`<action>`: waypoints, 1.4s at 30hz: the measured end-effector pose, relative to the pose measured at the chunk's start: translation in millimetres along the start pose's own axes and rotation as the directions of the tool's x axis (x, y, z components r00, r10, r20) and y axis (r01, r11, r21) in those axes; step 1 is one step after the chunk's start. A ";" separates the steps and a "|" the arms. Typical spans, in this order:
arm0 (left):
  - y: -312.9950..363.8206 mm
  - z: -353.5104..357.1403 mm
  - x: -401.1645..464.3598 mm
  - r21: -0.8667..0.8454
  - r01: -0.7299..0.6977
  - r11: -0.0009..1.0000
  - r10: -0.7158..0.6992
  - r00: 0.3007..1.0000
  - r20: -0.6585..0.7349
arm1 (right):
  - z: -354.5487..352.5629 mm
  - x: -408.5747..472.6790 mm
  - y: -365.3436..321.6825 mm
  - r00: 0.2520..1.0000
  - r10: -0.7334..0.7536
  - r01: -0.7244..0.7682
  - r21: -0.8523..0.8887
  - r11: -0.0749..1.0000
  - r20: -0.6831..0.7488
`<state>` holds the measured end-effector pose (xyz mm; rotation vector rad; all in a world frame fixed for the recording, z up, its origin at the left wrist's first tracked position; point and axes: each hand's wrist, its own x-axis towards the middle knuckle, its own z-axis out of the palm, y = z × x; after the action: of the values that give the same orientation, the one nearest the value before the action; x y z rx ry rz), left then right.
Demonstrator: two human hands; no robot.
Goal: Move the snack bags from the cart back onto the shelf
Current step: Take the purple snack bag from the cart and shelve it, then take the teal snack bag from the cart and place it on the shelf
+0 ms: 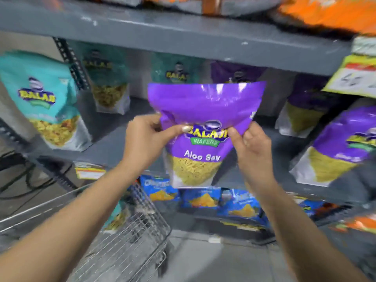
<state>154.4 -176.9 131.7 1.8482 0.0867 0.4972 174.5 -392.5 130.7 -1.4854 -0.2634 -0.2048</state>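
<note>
Bag: a glossy purple plastic Aloo Sev pouch (200, 127) is held upright before the grey metal shelf (114, 147) (above the wire cart (130, 237)).
Left hand (145, 139): pouch's left edge is pinched between thumb and fingers.
Right hand (251, 147): right edge is gripped likewise.

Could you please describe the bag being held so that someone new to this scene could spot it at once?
Start at the grey shelf with teal bags on the left and purple ones on the right. In front of its middle, the left hand and right hand pinch a purple bag in mid-air. Unlike the other purple bags, it stands on nothing, and its label reads Aloo Sev.
</note>
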 end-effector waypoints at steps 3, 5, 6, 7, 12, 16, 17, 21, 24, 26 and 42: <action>9.2 56.2 36.5 0.046 -0.082 0.996 0.080 0.996 0.031 | -47.3 43.2 1.7 0.998 -0.056 0.052 -0.090 0.995 -0.042; 14.6 91.6 55.5 0.066 -0.098 0.993 0.094 0.994 0.054 | -70.4 66.8 5.4 0.995 -0.035 0.025 -0.106 0.994 -0.093; 14.5 107.4 63.0 0.049 -0.097 0.994 0.093 0.993 0.067 | -78.4 76.0 7.7 0.992 -0.027 0.012 -0.115 0.993 -0.125; 9.1 121.9 71.0 0.041 -0.091 0.995 0.088 0.993 0.077 | -85.4 83.5 13.1 0.987 -0.022 0.002 -0.124 0.992 -0.160; -27.7 164.2 83.0 -0.034 0.140 0.990 -0.131 0.975 0.179 | -109.7 95.3 62.8 0.975 -0.021 -0.027 -0.214 0.976 -0.219; -25.4 156.0 65.2 -0.137 0.205 0.969 -0.183 0.970 0.160 | -99.7 71.7 77.5 0.904 -0.228 0.060 -0.420 0.905 -0.362; -29.9 144.4 56.6 -0.122 0.191 0.974 -0.174 0.976 0.132 | -92.3 58.9 75.9 0.865 -0.305 0.076 -0.498 0.864 -0.398; -77.4 58.0 -1.1 0.071 0.097 0.993 -0.089 0.990 -0.113 | -36.1 -7.0 76.8 0.825 -0.535 0.271 -0.705 0.656 -0.180; -124.9 -27.2 -54.6 0.149 0.288 0.946 -0.256 0.945 -0.204 | 34.3 -51.2 106.7 0.916 -0.398 0.345 -0.612 0.712 0.053; -161.0 -85.5 -89.9 0.188 0.484 0.855 -0.458 0.873 -0.165 | 85.5 -80.3 134.0 0.926 -0.258 0.370 -0.525 0.766 0.276; -330.3 -151.3 -177.2 -0.108 0.829 0.549 -0.792 0.474 -0.384 | 282.5 -138.6 355.6 0.710 0.607 -0.319 -0.606 0.729 0.356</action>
<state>-2.1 15.2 -187.6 1.5239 1.2516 0.1534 133.6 -87.2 -230.7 -2.0748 -0.2632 0.6450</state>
